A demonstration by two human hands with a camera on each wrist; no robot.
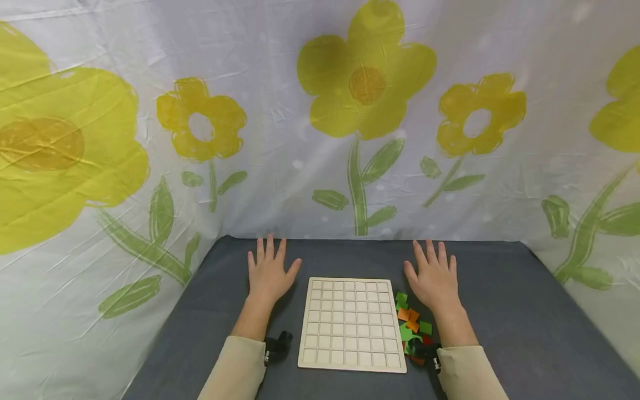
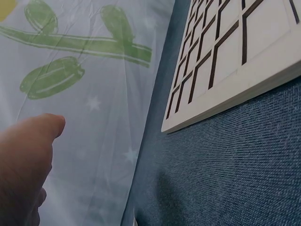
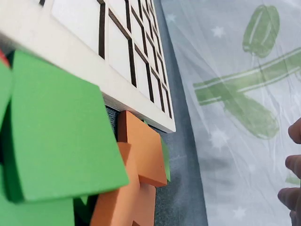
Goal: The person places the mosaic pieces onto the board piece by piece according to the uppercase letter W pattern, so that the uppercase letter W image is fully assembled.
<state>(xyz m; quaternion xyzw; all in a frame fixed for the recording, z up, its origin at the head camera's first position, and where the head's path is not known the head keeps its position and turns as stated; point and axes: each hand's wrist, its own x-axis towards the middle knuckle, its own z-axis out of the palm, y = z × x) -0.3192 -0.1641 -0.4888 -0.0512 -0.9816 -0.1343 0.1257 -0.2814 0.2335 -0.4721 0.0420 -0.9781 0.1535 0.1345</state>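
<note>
A pale wooden grid board (image 1: 351,325) with rows of square recesses lies flat on the table between my hands. My left hand (image 1: 269,273) rests to its left, fingers spread and straight, holding nothing. On the other side my right hand (image 1: 434,278) lies with straight fingers, also holding nothing. Beside the board's right edge sits a loose pile of small square tiles, among them green tiles (image 3: 66,127), orange tiles (image 3: 143,150) and red ones (image 1: 426,339). The pile is just left of my right wrist, which partly hides it. In the left wrist view the thumb (image 2: 35,141) shows.
Dark grey-blue cloth (image 1: 510,322) covers the table. A white curtain (image 1: 280,166) printed with yellow flowers hangs behind and along both sides. Black wrist cameras (image 1: 281,345) sit at both cuffs, close over the table.
</note>
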